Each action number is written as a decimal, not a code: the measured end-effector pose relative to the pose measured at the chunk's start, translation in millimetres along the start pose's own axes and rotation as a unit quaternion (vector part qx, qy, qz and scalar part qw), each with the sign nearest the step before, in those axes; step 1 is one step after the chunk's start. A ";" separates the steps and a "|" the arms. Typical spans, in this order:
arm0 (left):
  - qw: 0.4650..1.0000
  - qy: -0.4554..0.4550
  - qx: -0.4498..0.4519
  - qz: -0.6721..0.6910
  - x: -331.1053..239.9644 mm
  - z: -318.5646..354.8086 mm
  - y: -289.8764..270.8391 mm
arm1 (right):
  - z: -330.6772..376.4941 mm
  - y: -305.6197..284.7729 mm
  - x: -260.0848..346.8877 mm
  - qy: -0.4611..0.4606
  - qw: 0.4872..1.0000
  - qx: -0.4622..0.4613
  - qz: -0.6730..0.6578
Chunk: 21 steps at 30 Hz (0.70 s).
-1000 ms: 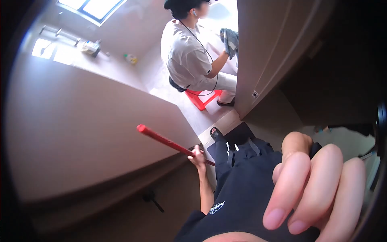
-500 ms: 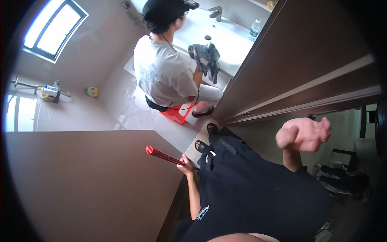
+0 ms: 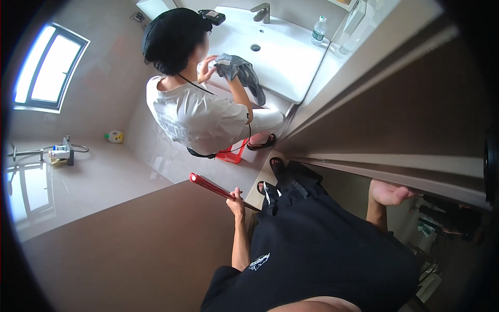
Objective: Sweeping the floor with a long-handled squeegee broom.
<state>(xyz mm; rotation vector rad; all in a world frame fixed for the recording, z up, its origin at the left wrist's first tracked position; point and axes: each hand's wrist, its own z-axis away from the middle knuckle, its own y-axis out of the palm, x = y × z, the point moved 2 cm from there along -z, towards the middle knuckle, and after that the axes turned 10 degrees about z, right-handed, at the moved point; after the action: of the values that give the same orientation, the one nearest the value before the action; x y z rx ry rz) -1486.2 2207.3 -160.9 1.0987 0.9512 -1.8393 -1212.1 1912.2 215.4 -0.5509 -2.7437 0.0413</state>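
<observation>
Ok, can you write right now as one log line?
left hand: grips red pole | right hand: by brown door, contact unclear | co-worker: holds gray cloth beside white sink

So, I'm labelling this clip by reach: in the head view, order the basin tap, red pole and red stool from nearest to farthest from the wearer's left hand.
1. Red pole: held in the left hand.
2. Red stool: ahead, under the seated co-worker.
3. Basin tap: farthest ahead, behind the white basin's drain.
</observation>
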 end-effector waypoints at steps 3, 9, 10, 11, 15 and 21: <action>0.999 -0.015 -0.002 0.038 -12.1 -12.3 3.4 | 9.7 -8.0 -7.0 -0.001 0.999 -0.034 -0.007; 0.999 0.002 -0.036 0.032 -24.7 -51.8 6.2 | 25.3 -17.0 -8.9 -0.015 0.994 -0.052 -0.092; 0.999 -0.019 -0.046 0.017 -21.2 -51.6 -0.8 | 26.4 -16.6 -7.0 -0.007 0.993 -0.093 -0.079; 0.999 -0.020 -0.046 0.017 -20.7 -56.5 -1.5 | 23.0 -12.0 -2.8 -0.007 0.993 -0.092 -0.079; 0.998 -0.017 -0.066 0.019 -23.8 -69.8 -3.0 | 15.6 -4.2 3.3 0.012 0.993 -0.105 -0.053; 0.997 -0.008 -0.074 0.023 -14.9 -83.9 -15.8 | 14.0 -1.1 15.1 -0.010 0.995 -0.090 -0.042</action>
<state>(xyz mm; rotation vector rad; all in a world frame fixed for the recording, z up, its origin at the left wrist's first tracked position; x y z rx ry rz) -1467.3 2291.0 -173.1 1.0071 1.0269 -1.7097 -1230.3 1917.4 207.3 -0.4837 -2.8039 -0.2231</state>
